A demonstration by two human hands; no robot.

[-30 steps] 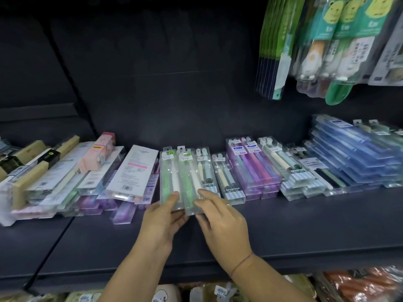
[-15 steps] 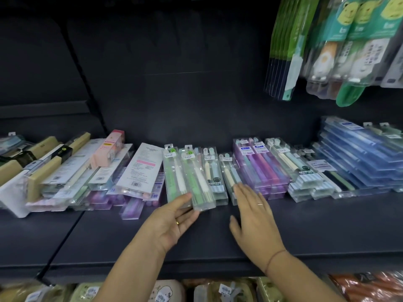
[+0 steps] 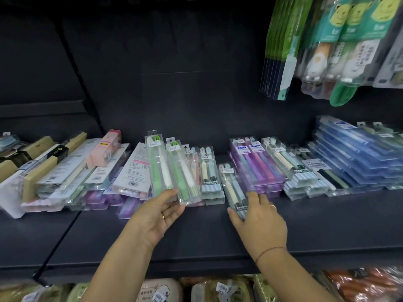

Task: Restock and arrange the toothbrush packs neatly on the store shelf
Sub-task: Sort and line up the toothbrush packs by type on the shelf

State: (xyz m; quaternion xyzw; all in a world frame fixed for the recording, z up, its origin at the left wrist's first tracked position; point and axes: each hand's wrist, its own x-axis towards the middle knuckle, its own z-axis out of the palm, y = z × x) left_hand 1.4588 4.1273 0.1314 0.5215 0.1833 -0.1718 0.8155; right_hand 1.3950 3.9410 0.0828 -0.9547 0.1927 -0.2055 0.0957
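Since half a second ago, the right hand (image 3: 261, 219) has drawn one cream-and-blue pack (image 3: 231, 185) forward out of the row, and the left hand (image 3: 157, 216) has tipped its two green packs (image 3: 172, 168) up so their hanger tabs stand higher.

From the head camera, the left hand's thumb lies over the green packs' near ends with the fingers underneath, a firm pinch on both together. The right hand straddles the near end of the cream-and-blue pack, thumb on its left edge and fingers curled over its right edge. That pack lies on the shelf (image 3: 196, 243), long axis running away from the person and leaning slightly left. Its brush heads point at the gap between the striped-label stack (image 3: 210, 182) and the purple packs (image 3: 257, 166). The right hand is the nearer one to that gap, so I judge the coming move turns on squaring the pack to its neighbours.

The right palm covers the pack's bottom label. The left fingertips are hidden beneath the green packs. At the left, the jumbled heap (image 3: 65, 171) is too overlapped to count, and the hanging packs (image 3: 327, 40) are cut off by the top edge.
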